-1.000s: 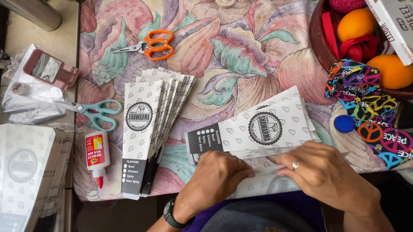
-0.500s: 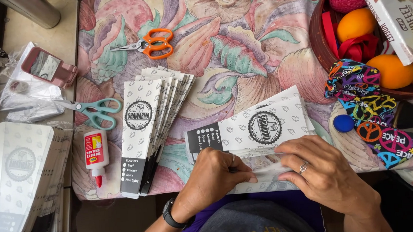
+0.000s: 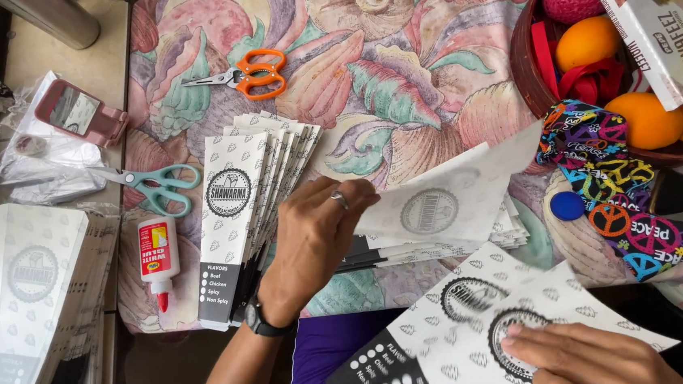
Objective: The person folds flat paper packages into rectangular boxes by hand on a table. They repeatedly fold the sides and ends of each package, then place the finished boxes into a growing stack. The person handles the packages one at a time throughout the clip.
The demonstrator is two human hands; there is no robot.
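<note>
Left hand (image 3: 312, 235) out over the surface (image 3: 396, 66), which is covered by a cloth printed with shells. A ring on one finger, a dark watch (image 3: 261, 320) at the wrist. Its fingers pinch the edge of a thin printed paper sheet (image 3: 448, 200) and hold it lifted above a low stack of like sheets (image 3: 443, 245).

Right hand (image 3: 590, 355) low at the near edge, fingers flat, pressing on a second printed sheet (image 3: 467, 336) that hangs off the surface toward the person's lap. Not closed around anything.

Just left of the left hand: a fanned pile of folded paper sleeves (image 3: 253, 199), white with a round black mark. Beside that, a small glue bottle (image 3: 157, 259) lying with its red tip pointing toward the person. Green-handled scissors (image 3: 158, 186) above the bottle; orange-handled scissors (image 3: 255, 73) farther back.

Far left: a tall stack of flat white bags (image 3: 17, 299). Right: a basket (image 3: 531, 71) holding oranges (image 3: 644, 119), and a bright patterned pouch (image 3: 613, 187) leaning against it.
</note>
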